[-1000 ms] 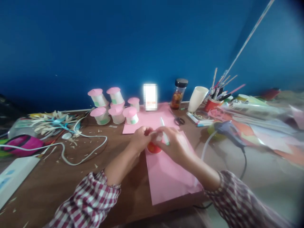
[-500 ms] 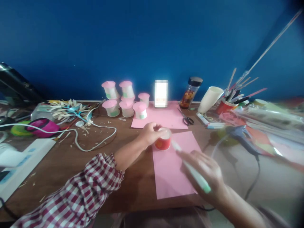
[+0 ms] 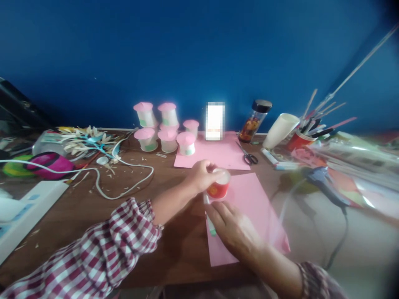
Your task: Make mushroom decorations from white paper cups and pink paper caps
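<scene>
My left hand (image 3: 204, 176) grips a short red paper cup (image 3: 218, 190) by its left side. The cup rests on the upper left part of a sheet of pink paper (image 3: 245, 216). My right hand (image 3: 233, 228) is closed around a white marker with a green end (image 3: 212, 228). The marker's upper part lies by the cup's lower left edge, close to the paper's left border; whether the tip touches the paper I cannot tell. The fingers of the right hand cover much of the marker.
Behind are another pink sheet (image 3: 215, 155), black scissors (image 3: 250, 158), several white cups with pink tops (image 3: 168, 141) and a jar (image 3: 254, 122). A white cable (image 3: 124, 197) and power strip (image 3: 34, 203) lie left. A glue gun (image 3: 326, 185) and pen cup (image 3: 299, 141) stand right.
My right hand has swung left with the marker, from the cup's right side to its lower left edge. The left hand stays on the cup. The view has shifted slightly.
</scene>
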Demonstrator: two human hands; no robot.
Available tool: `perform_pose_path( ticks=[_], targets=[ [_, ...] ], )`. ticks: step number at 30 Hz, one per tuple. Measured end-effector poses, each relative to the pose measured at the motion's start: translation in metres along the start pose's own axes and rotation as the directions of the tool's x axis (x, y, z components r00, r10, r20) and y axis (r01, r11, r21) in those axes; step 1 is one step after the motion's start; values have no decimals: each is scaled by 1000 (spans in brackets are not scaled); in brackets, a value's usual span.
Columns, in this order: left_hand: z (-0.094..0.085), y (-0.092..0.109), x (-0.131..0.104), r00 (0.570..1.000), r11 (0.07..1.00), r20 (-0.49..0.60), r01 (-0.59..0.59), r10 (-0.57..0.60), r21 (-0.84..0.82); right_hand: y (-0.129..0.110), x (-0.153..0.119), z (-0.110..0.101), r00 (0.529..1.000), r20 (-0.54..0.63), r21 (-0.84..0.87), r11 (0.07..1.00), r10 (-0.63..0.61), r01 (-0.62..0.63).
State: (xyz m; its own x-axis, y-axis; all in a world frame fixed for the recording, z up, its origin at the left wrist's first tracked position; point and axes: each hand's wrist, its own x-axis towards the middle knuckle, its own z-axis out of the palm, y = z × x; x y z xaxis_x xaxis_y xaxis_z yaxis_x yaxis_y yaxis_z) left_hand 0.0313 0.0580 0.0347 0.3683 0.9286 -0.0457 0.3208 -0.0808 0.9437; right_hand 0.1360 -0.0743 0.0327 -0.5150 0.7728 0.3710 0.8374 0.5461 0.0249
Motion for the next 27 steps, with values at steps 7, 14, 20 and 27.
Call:
perform_pose_path(
  ticks=[7,14,20,27],
  targets=[
    [0,0,0,1000,1000,15,7,-7,8,5,5,12,999,-37,-67,998,-12,9],
    [0,-1,0,1000,1000,14,9,-9,17,5,6,17,999,-32,-87,996,-29,26],
    [-1,0,0,1000,1000,13,4,-4,11,5,5,18,999,-43,-87,996,-14,11],
    [-1,0,0,1000,1000,14,10,-10,18,6,5,18,1000,-8,-78,997,-11,10]
  ],
)
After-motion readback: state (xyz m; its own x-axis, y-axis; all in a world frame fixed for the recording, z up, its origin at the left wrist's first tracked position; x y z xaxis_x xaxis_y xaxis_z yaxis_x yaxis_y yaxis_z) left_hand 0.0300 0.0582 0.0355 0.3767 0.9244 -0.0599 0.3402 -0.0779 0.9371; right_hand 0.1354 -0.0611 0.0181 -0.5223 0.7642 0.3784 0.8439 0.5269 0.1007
